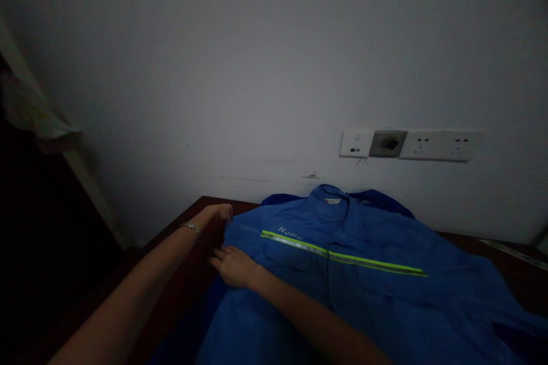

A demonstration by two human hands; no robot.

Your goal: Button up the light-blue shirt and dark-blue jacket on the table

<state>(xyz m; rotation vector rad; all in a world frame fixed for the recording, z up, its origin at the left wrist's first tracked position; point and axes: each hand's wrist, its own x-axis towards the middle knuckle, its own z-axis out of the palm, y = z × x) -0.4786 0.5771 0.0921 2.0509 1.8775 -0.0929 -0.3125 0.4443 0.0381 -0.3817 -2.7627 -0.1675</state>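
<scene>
A blue work jacket (295, 265) lies spread front side up, its collar toward the wall. A yellow-green reflective strip (363, 260) crosses its chest, with pale letters above one end. At the shoulder edge on the left, my left hand (222, 214) has its fingers closed on the jacket's cloth; a bracelet circles that wrist. Just below it, my right hand (235, 266) rests on the jacket near its side edge, fingers stretched out and slightly apart. Darker blue cloth (381, 198) shows from under the jacket.
The jacket lies on a dark reddish-brown table (175, 285) against a pale wall (240, 68). Wall sockets (440, 144) sit in a row above the table at the right. Some light cloth (38, 108) hangs at the far left beside a dark area.
</scene>
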